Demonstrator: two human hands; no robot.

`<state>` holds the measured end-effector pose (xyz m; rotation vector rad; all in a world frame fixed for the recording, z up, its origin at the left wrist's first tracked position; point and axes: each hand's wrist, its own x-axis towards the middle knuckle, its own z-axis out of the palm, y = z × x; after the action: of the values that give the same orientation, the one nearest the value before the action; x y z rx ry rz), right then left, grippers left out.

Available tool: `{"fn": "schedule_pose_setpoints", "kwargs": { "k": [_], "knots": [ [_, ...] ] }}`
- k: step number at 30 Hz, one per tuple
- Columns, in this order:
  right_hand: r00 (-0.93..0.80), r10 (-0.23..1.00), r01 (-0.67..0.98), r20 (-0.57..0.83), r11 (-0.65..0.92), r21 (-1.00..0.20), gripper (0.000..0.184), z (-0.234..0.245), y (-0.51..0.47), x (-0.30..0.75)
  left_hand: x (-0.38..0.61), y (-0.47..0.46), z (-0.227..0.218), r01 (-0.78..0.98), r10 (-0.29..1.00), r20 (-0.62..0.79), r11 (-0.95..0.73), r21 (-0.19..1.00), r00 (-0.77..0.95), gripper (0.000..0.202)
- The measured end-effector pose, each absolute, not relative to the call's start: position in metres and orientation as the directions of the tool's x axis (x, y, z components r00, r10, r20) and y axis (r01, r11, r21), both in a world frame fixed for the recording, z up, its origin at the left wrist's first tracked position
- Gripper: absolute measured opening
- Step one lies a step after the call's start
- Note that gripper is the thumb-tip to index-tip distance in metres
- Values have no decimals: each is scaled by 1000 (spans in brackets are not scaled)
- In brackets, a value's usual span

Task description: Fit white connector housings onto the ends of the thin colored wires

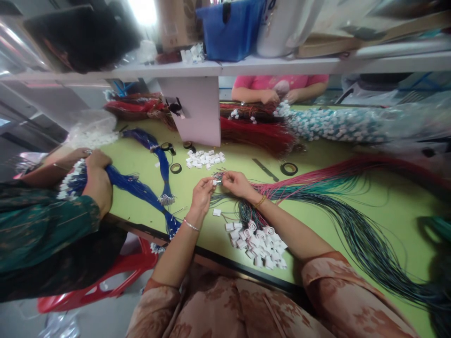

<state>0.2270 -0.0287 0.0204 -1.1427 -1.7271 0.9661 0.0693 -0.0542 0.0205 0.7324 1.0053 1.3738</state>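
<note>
Between the fingertips of my left hand (202, 195) is a small white connector housing (214, 182). My right hand (238, 184) is closed beside it, pinching the end of a thin wire that meets the connector. Behind the fingers lie bare wire tips (220, 172). A bundle of red, green and black wires (282, 190) runs under my right wrist and off to the right. Nearer me sits a heap of white connectors (259, 244) fitted on wires, and one loose white connector (217, 212) lies left of it.
Loose white connectors (204, 159) lie beyond my hands, near black tape rolls (289, 169) and a dark flat blade (265, 169). At left a co-worker's hands (97, 164) hold blue wires (132, 185). A divider panel (197, 112) and overhead shelf (141, 70) stand ahead.
</note>
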Motion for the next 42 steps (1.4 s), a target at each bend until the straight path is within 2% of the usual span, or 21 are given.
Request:
{"fn": "schedule_pose_setpoints", "kwargs": {
  "k": [6, 12, 17, 20, 24, 26, 28, 31, 33, 38, 42],
  "knots": [
    [-208, 955, 328, 213, 273, -904, 12, 24, -30, 225, 73, -56, 23, -387, 989, -122, 81, 919, -83, 28],
    [-262, 944, 345, 201, 286, -894, 15, 24, -32, 224, 78, -61, 23, -249, 996, -21, -2, 968, -91, 27],
    [-366, 892, 367, 265, 399, -840, 13, 23, -34, 225, 77, -60, 17, -256, 991, -53, 19, 967, -124, 29],
    [-363, 893, 438, 265, 415, -798, 13, 23, -36, 226, 78, -60, 16, -227, 991, -52, 24, 974, -121, 29],
    [-365, 890, 426, 273, 420, -801, 19, 29, -21, 236, 78, -60, 19, -232, 992, -79, 56, 971, -94, 28],
    [-277, 931, 519, 239, 354, -778, 24, 32, -4, 244, 77, -60, 20, -250, 993, -96, 75, 965, -74, 30],
    [-212, 966, 695, 150, 256, -671, 21, 32, 13, 251, 76, -59, 21, -260, 991, -123, 104, 960, -59, 34],
    [-225, 974, 811, 38, 209, -546, 16, 26, 28, 255, 73, -59, 21, -278, 987, -152, 130, 952, -58, 35],
    [-235, 970, 800, 58, 227, -555, 16, 20, 30, 257, 71, -59, 21, -282, 986, -160, 140, 949, -52, 34],
    [-191, 957, 730, 219, 288, -620, 17, 23, 21, 262, 70, -59, 21, -328, 981, -190, 168, 930, -37, 32],
    [-243, 944, 639, 224, 329, -695, 15, 41, 17, 247, 72, -60, 23, -413, 975, -222, 203, 888, 3, 30]
  ]
}}
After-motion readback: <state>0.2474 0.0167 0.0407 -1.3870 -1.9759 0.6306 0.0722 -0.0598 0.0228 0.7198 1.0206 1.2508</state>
